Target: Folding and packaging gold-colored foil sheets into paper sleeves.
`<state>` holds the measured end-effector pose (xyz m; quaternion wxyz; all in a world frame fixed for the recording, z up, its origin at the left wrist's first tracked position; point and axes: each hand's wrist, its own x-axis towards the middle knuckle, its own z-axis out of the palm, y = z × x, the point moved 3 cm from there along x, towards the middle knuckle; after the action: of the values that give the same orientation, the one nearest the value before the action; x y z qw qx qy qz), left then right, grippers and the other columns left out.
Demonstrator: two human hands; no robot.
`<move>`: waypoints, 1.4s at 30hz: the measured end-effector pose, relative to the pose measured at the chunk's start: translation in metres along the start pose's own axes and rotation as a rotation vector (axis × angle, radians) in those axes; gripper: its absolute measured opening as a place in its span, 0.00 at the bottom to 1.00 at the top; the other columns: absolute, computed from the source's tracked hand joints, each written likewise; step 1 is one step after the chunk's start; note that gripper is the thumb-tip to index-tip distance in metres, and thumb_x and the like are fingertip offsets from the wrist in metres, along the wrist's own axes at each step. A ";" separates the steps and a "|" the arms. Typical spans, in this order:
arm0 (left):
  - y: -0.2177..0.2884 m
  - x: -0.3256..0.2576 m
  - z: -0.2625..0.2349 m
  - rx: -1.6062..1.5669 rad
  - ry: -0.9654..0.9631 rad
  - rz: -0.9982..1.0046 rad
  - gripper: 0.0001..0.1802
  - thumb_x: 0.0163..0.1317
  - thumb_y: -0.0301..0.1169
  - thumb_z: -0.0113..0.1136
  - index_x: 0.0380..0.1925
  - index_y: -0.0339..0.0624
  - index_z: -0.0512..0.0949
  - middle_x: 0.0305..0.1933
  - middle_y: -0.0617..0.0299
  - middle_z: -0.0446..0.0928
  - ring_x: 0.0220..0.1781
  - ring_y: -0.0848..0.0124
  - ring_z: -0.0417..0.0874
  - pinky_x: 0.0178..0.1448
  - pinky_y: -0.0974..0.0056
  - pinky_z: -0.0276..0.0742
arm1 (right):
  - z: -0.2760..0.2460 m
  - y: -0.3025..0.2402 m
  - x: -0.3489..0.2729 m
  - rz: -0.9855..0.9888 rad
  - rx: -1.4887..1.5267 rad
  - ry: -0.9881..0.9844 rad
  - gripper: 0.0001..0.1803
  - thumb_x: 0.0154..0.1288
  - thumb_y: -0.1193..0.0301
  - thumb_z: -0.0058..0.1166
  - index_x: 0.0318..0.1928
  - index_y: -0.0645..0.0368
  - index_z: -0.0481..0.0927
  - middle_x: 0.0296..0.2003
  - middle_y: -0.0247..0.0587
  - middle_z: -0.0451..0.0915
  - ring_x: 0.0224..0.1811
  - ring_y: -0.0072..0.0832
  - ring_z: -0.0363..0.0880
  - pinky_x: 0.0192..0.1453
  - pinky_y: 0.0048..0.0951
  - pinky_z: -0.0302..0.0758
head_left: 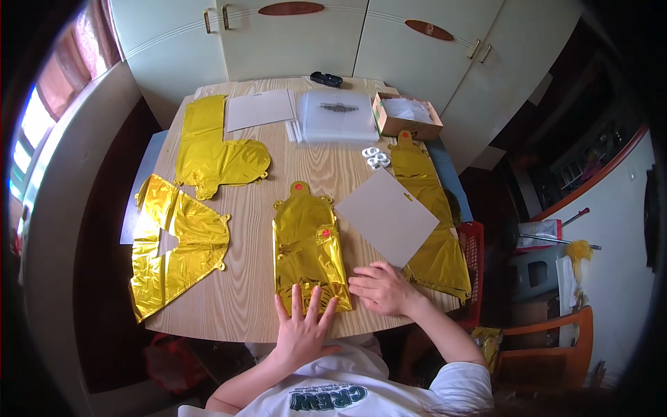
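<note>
A folded gold foil balloon (302,243) lies flat in front of me, with small tabs and red round marks near its top and right edge. My left hand (304,330) is open, its spread fingers pressed on the balloon's near end. Beside the balloon's lower right edge, my right hand (382,290) rests low with its fingers loosely stretched toward the foil. A light grey card (388,217) with a hang slot lies just beyond my right hand, partly covering another gold foil balloon (441,260) at the right edge of the table.
An L-shaped gold balloon (208,149) and an angular one (187,240) lie on the left. Along the back are grey cards (261,110), clear plastic bags (338,117), a black object (326,79) and an open box (410,128). White rings (376,158) lie nearby.
</note>
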<state>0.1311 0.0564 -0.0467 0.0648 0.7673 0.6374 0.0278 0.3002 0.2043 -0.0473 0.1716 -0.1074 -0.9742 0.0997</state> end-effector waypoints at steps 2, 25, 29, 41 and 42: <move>0.000 0.000 0.000 0.007 -0.008 0.000 0.57 0.43 0.71 0.62 0.71 0.56 0.62 0.75 0.45 0.55 0.74 0.29 0.48 0.65 0.16 0.40 | 0.002 0.002 0.004 -0.006 -0.029 0.022 0.14 0.56 0.68 0.57 0.44 0.53 0.86 0.51 0.30 0.81 0.60 0.27 0.74 0.68 0.40 0.64; 0.000 0.000 -0.002 -0.002 -0.026 -0.014 0.57 0.43 0.71 0.63 0.71 0.57 0.61 0.75 0.46 0.56 0.74 0.29 0.49 0.65 0.16 0.41 | 0.010 0.070 0.081 0.140 -0.220 0.113 0.16 0.60 0.70 0.53 0.47 0.60 0.83 0.51 0.34 0.80 0.62 0.32 0.72 0.67 0.41 0.64; -0.001 0.000 -0.005 0.005 -0.038 -0.012 0.56 0.44 0.71 0.62 0.71 0.57 0.60 0.75 0.46 0.56 0.74 0.30 0.51 0.65 0.16 0.42 | 0.008 0.074 0.101 0.168 -0.254 0.129 0.16 0.61 0.69 0.53 0.48 0.61 0.83 0.51 0.36 0.80 0.62 0.33 0.72 0.67 0.41 0.65; -0.002 -0.003 0.002 0.033 -0.138 0.001 0.54 0.46 0.73 0.58 0.70 0.59 0.63 0.69 0.46 0.63 0.71 0.31 0.57 0.64 0.15 0.41 | 0.053 -0.031 0.119 -0.272 0.188 -0.123 0.22 0.63 0.65 0.56 0.56 0.61 0.79 0.60 0.39 0.77 0.66 0.33 0.71 0.72 0.44 0.65; -0.002 -0.003 0.001 0.025 -0.138 -0.003 0.54 0.46 0.73 0.59 0.70 0.59 0.63 0.69 0.46 0.63 0.71 0.31 0.57 0.64 0.15 0.42 | 0.053 -0.029 0.121 -0.270 0.180 -0.114 0.22 0.63 0.65 0.56 0.56 0.61 0.79 0.60 0.40 0.77 0.67 0.33 0.71 0.72 0.44 0.65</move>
<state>0.1283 0.0540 -0.0480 0.0992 0.7671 0.6329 -0.0333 0.1649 0.1981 -0.0518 0.1366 0.0463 -0.9751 0.1685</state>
